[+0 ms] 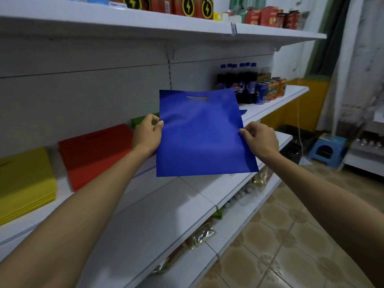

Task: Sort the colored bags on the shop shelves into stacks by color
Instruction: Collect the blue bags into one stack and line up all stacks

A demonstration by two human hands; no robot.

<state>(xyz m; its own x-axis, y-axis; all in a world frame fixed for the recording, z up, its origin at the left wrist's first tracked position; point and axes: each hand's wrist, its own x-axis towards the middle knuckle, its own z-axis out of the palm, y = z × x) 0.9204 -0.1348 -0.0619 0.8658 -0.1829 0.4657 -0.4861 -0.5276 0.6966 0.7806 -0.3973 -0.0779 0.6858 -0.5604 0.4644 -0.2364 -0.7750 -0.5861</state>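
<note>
A flat blue bag [199, 136] with a cut-out handle hangs in the air above the middle shelf [166, 204]. My left hand [148, 135] pinches its left edge and my right hand [260, 140] pinches its right edge. On the shelf to the left lie a yellow stack [25, 183] and a red stack [95, 152]. A green stack [141, 121] peeks out behind my left hand. A bit of another blue bag [243, 111] shows behind the held bag's right edge.
Soda bottles [239, 82] and cans [272, 88] stand at the far right of the shelf. Red packages [178, 5] line the top shelf. Snack packets [202, 234] fill the lower shelf. A blue stool [326, 150] sits on the tiled floor.
</note>
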